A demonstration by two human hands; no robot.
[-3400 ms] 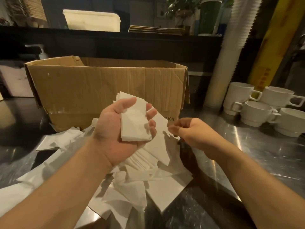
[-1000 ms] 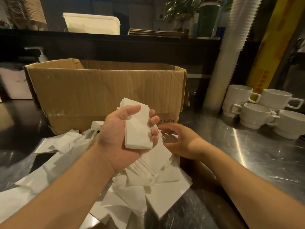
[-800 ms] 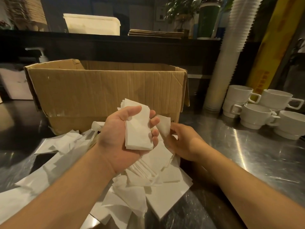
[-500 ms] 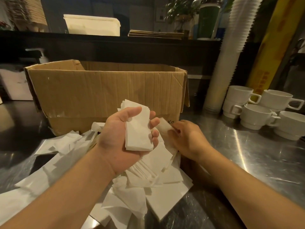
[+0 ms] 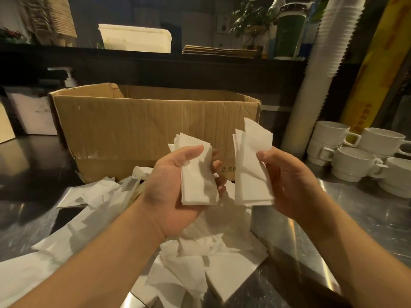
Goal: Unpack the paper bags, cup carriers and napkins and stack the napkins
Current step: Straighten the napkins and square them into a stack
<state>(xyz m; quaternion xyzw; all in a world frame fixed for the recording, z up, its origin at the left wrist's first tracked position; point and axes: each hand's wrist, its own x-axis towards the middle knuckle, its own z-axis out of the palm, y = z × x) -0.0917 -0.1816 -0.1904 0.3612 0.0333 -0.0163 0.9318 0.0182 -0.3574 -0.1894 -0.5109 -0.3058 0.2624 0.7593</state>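
The right hand (image 5: pixel 295 181), which half a second ago reached low beside the left with its fingers down among the loose sheets, is now raised level with it and grips its own small bundle of napkins (image 5: pixel 252 167), thumb pressed on the near face and fingers curled behind. The left hand (image 5: pixel 175 185) stays where it was, its grip clenched round the first stack of napkins (image 5: pixel 196 172), thumb across the top edge and fingertips wrapped round the right side. The two bundles stand upright just beside each other, not touching, in front of the cardboard box (image 5: pixel 144 130).

The right bundle covers part of the printed weight mark on the box front, so only "2.5" reads. The inside of the box cannot be seen from this angle. Both forearms cover part of the loose napkin pile (image 5: pixel 213 258) on the bench (image 5: pixel 367 210), and the pile's left end runs out of the picture. The far shelf is dim and its contents are hard to make out.

The napkins are plain white, folded into narrow rectangles; the left stack is fairly even, while the right bundle is ragged, with one sheet's corner sticking up above the others. The pile below lies jumbled, sheets overlapping at all angles. White cups (image 5: pixel 355 161) sit stacked on the bench at far right.
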